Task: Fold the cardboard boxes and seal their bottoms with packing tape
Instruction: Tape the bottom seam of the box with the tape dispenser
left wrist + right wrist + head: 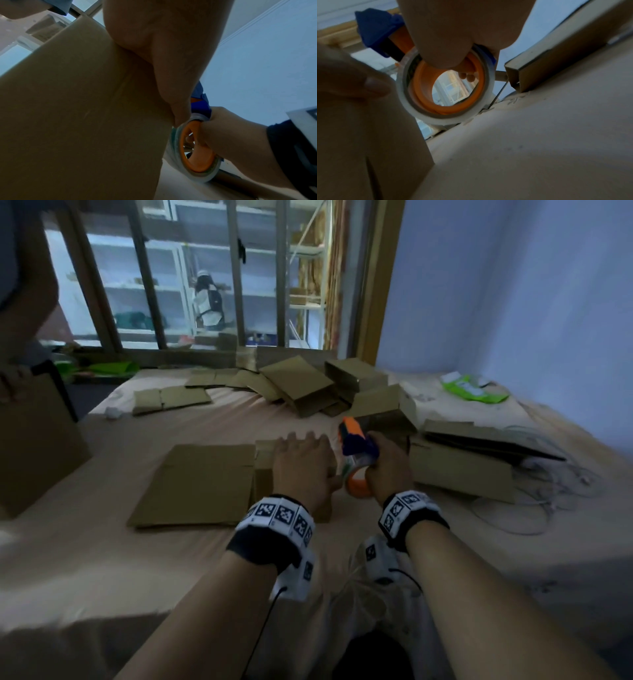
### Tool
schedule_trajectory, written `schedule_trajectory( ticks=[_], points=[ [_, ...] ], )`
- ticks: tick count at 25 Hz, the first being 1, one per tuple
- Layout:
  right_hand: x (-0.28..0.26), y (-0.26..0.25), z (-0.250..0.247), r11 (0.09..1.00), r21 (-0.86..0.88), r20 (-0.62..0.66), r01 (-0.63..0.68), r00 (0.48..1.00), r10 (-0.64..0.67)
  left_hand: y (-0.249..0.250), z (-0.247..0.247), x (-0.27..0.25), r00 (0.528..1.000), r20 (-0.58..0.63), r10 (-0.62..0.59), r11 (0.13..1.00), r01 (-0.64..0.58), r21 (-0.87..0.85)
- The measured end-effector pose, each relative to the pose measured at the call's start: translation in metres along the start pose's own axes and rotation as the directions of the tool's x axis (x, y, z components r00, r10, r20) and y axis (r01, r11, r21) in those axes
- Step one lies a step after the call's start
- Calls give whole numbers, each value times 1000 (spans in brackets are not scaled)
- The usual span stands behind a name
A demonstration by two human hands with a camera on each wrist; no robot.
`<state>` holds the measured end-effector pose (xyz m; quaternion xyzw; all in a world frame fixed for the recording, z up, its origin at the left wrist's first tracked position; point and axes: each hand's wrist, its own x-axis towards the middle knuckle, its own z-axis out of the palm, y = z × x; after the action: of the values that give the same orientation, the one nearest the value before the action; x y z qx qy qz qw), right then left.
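Note:
A brown cardboard box [263, 470] stands on the bed in front of me. My left hand [301, 462] lies flat on its top with straight fingers, and in the left wrist view the palm [163, 40] presses the box [77, 115]. Just right of the box, my right hand [387, 470] grips an orange and blue tape dispenser [356, 453]. Its clear tape roll [443, 86] sits right against the box's right side, with my fingers [467, 77] curled through the orange core. A flat cardboard sheet [198, 484] lies left of the box.
Several flat and folded boxes [301, 385] are piled at the back of the bed. Another box [462, 470] lies to the right beside white cables [531, 508]. A green packet [472, 388] is at the far right. A person's hand holds cardboard [34, 440] at the left.

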<state>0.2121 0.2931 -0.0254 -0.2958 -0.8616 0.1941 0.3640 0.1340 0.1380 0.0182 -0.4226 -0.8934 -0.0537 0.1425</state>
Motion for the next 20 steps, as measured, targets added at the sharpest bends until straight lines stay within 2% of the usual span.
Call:
schedule_trajectory(
  ticks=[5, 8, 10, 13, 17, 20],
  points=[
    [5, -2, -14, 998, -65, 127, 13, 992, -5, -1, -2, 2, 1000, 17, 1, 1000, -1, -5],
    [7, 12, -32, 959, -281, 304, 26, 950, 63, -6, -1, -1, 1000, -2, 20, 999, -20, -25],
    [2, 23, -44, 951, -308, 359, 20, 928, 97, -6, 1, -2, 1000, 2, 30, 1000, -30, -9],
    [-5, 27, -48, 950, -309, 291, 46, 956, 48, -6, 4, -1, 1000, 0, 24, 1000, -24, -14],
    [-6, 24, -49, 925, -368, 282, 89, 959, 20, -4, 2, -2, 999, -51, 7, 998, -10, -60],
    [-8, 22, -53, 891, -436, 229, 126, 973, -26, -2, 0, -2, 997, -73, -23, 994, 15, -107]
  ],
)
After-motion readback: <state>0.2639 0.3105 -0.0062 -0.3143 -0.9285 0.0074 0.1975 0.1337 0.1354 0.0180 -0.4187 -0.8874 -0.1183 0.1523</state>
